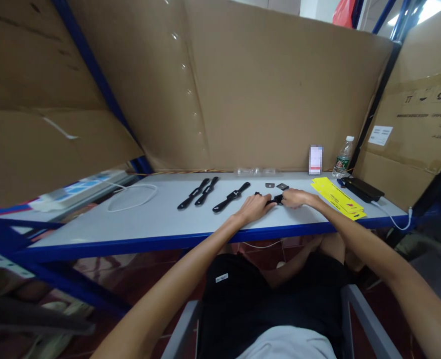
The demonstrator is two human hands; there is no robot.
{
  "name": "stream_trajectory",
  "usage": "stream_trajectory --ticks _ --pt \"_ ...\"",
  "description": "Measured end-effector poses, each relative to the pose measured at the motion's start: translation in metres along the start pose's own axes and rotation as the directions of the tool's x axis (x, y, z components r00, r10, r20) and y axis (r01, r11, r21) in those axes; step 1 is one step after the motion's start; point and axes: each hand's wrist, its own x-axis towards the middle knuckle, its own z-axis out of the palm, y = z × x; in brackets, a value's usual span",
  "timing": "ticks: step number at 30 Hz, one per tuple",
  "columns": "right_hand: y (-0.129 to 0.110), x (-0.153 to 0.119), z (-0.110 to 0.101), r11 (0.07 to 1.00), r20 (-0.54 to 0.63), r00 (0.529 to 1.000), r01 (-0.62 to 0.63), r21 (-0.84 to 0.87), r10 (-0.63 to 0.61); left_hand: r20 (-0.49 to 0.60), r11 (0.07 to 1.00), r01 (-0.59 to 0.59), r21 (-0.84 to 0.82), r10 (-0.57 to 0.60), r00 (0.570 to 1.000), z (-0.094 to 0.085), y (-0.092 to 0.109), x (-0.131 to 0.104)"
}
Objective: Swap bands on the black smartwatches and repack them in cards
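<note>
Near the table's front edge, my left hand [255, 207] is closed round one end of a black strap-like piece [278, 199]. My right hand [294, 198] pinches the same piece at its other end, close beside the left. Just behind my right hand lie a small dark flat part [282, 186] and a small grey plate [270, 185]. To the left of my hands a black watch-like strap [231, 197] rests flat, with two similar black straps [206, 191] [193, 194] side by side further left.
On the table's [141, 227] right are yellow sheets [338, 198], a black device [364, 189] with a white cable, a bottle [343, 158] and an upright phone [315, 160]. At the left lie a white cable [132, 209] and a power strip [80, 191]. Cardboard walls [261, 94] stand behind.
</note>
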Motion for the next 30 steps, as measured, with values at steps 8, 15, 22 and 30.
stream_trajectory --ticks 8,15,22,30 --pt "-0.006 0.01 -0.013 0.999 0.077 0.996 0.035 0.018 -0.036 0.001 1.0 -0.015 0.006 0.015 1.0 0.004 -0.002 0.003" --pt "-0.002 0.015 -0.013 0.996 0.117 0.989 0.092 -0.018 -0.089 0.015 1.0 -0.012 0.006 0.012 1.0 0.005 -0.003 0.005" --pt "-0.003 0.008 -0.016 0.987 0.117 0.987 0.124 -0.105 -0.112 0.005 0.999 -0.021 0.032 0.021 1.0 0.007 -0.005 0.005" --pt "-0.011 0.006 0.003 0.867 -0.145 0.931 0.243 -0.436 -0.334 0.014 1.0 0.005 0.025 -0.005 1.0 0.007 -0.005 0.006"
